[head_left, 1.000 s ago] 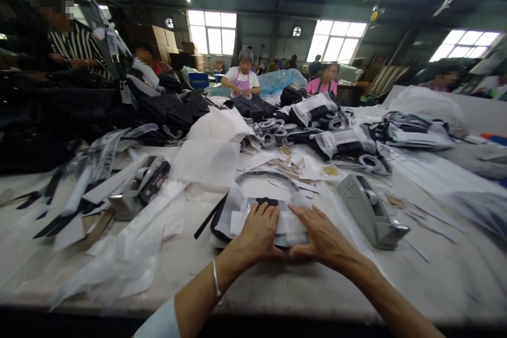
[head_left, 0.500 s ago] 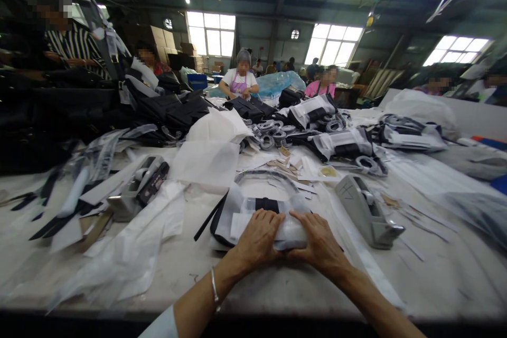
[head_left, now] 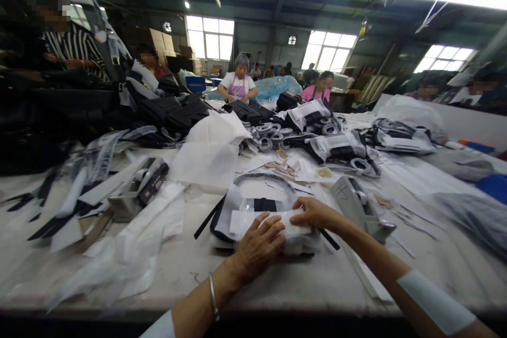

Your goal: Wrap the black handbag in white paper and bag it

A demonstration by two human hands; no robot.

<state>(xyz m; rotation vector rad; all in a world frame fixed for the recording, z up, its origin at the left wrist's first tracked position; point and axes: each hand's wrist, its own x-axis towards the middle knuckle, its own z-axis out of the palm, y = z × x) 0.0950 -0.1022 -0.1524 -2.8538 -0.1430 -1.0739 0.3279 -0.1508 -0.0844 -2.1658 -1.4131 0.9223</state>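
"Resting on what, that left hand (head_left: 259,247)?"

"On the front of the black handbag (head_left: 264,205), over its white wrapping strip (head_left: 246,222). The fingers are loosely spread and slightly bent, closed around nothing."

"And the right hand (head_left: 316,214)?"

"Its fingers bend towards the thumb at the right part of that strip. I cannot tell whether they pinch it or merely touch it."

"Where does the handbag lie?"

"On the worktop (head_left: 312,288), just below the centre of the frame, its arched handle (head_left: 263,175) towards the top. A black strap (head_left: 206,218) sticks out on its left."

"Anything near it?"

"A grey tape dispenser (head_left: 351,202) to the right of centre, and a second tape dispenser (head_left: 127,207) to the left, with translucent wrapping sheets (head_left: 134,256) at lower left."

"Farther back?"

"Wrapped handbags (head_left: 336,145) lie right of centre, and a worker in a lilac apron (head_left: 237,85) is in the upper middle."
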